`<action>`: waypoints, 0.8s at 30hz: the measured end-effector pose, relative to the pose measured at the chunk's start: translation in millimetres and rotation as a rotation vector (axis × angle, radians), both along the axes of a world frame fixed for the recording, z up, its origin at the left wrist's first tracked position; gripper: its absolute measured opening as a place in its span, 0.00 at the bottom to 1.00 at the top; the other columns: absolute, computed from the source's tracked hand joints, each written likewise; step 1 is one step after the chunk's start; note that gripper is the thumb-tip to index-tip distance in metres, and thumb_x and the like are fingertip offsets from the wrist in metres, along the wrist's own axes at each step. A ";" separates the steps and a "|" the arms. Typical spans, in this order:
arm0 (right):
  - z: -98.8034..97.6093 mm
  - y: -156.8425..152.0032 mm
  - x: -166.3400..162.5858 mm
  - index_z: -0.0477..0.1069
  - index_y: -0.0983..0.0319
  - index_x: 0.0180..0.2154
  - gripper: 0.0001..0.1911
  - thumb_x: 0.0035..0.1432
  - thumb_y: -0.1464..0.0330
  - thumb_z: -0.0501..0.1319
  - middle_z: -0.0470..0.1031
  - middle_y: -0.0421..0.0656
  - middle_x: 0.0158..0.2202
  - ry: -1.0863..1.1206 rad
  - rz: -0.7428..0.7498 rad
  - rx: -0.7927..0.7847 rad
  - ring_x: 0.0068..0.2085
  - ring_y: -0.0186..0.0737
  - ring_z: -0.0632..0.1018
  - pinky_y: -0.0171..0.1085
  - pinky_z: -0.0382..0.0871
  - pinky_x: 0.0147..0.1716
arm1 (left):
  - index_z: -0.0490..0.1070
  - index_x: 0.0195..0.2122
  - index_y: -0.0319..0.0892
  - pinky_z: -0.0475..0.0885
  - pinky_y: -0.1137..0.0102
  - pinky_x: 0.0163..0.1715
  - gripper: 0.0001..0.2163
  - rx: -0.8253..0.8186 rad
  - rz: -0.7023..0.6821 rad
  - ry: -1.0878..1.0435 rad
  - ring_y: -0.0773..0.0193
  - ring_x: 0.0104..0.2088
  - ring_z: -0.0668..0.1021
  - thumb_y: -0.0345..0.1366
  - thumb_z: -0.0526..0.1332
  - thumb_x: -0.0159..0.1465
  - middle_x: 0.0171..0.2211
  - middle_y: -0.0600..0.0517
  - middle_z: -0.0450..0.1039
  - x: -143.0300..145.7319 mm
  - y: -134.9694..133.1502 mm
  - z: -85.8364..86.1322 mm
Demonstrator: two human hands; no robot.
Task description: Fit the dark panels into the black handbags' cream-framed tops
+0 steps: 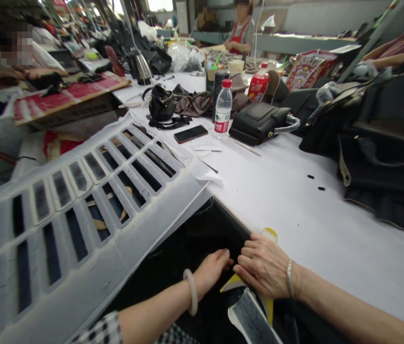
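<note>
Both my hands meet at the near edge of the white table [295, 205], over dark black material [187, 248] in my lap. My left hand [212, 271], with a pale bangle on the wrist, has its fingers curled and pinched against the black material. My right hand [264, 267], with a thin silver bracelet, lies knuckles up with fingers bent down onto the same spot. Under it lies a yellow piece [231, 283] and a yellow-edged tape roll [269, 234]. What the fingertips grip is hidden.
A white slotted plastic crate [80, 215] leans at my left. On the table stand a water bottle [222, 109], a phone [190, 134], a black handbag [259, 122] and a heap of black bags [384, 143] at right. Other people work at the far end and left.
</note>
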State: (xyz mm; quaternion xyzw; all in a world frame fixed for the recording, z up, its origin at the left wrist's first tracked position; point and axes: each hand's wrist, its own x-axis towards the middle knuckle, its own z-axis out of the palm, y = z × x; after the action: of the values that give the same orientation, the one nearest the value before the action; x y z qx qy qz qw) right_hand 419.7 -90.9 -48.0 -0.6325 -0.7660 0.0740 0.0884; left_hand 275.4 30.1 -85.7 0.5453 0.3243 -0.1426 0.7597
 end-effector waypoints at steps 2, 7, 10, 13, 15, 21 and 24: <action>-1.5 -0.6 -0.5 0.65 0.59 0.26 0.19 0.69 0.64 0.46 0.70 0.39 0.24 -0.004 -0.001 0.011 0.27 0.37 0.63 0.44 0.47 0.33 | 0.70 0.54 0.38 0.60 0.61 0.62 0.25 0.117 -0.068 -0.120 0.54 0.58 0.71 0.52 0.48 0.70 0.56 0.44 0.72 -11.8 10.9 21.5; -1.9 -0.6 -1.6 0.65 0.59 0.26 0.21 0.70 0.63 0.45 0.69 0.39 0.24 -0.002 -0.026 0.010 0.26 0.37 0.63 0.44 0.47 0.33 | 0.69 0.54 0.45 0.65 0.60 0.57 0.18 0.458 -0.510 -0.278 0.52 0.51 0.75 0.46 0.56 0.67 0.50 0.49 0.75 -25.5 8.2 67.3; -0.6 -2.2 -3.0 0.65 0.59 0.25 0.20 0.69 0.63 0.46 0.69 0.39 0.23 -0.009 -0.043 0.014 0.27 0.37 0.63 0.43 0.47 0.34 | 0.68 0.52 0.43 0.63 0.58 0.58 0.15 0.634 -0.590 -0.278 0.52 0.50 0.74 0.42 0.56 0.67 0.49 0.46 0.73 -22.2 -2.1 72.4; -0.6 -4.5 -4.8 0.64 0.59 0.26 0.20 0.69 0.64 0.46 0.69 0.39 0.24 -0.016 -0.060 0.019 0.27 0.37 0.64 0.43 0.48 0.34 | 0.69 0.48 0.41 0.60 0.54 0.60 0.13 0.703 -0.651 -0.251 0.51 0.49 0.74 0.41 0.52 0.68 0.47 0.44 0.73 -17.9 -6.0 72.0; -1.4 -6.0 -5.9 0.64 0.59 0.26 0.20 0.70 0.63 0.45 0.69 0.39 0.24 -0.017 -0.074 0.022 0.27 0.37 0.64 0.44 0.47 0.34 | 0.69 0.47 0.40 0.60 0.53 0.61 0.13 0.709 -0.677 -0.238 0.52 0.50 0.74 0.40 0.49 0.69 0.47 0.43 0.73 -16.3 -6.0 72.6; -2.4 -10.7 -9.4 0.65 0.59 0.26 0.21 0.70 0.63 0.44 0.70 0.39 0.24 -0.027 -0.112 0.014 0.27 0.37 0.64 0.44 0.47 0.35 | 0.68 0.47 0.40 0.49 0.54 0.67 0.13 0.705 -0.682 -0.286 0.56 0.53 0.74 0.38 0.47 0.70 0.48 0.44 0.73 -17.0 -9.0 68.1; -3.0 -15.2 -12.2 0.65 0.59 0.27 0.21 0.70 0.64 0.44 0.71 0.39 0.25 -0.019 -0.140 -0.007 0.28 0.38 0.65 0.44 0.47 0.35 | 0.68 0.47 0.39 0.45 0.56 0.68 0.13 0.699 -0.681 -0.305 0.57 0.55 0.73 0.37 0.47 0.71 0.48 0.44 0.73 -19.0 -11.9 61.3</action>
State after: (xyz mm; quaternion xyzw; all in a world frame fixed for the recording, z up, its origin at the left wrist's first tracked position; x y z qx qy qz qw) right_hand 407.5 -106.1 -51.0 -0.6855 -0.7203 0.0644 0.0840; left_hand 256.5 18.2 -24.4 0.8562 0.0419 -0.1840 0.4809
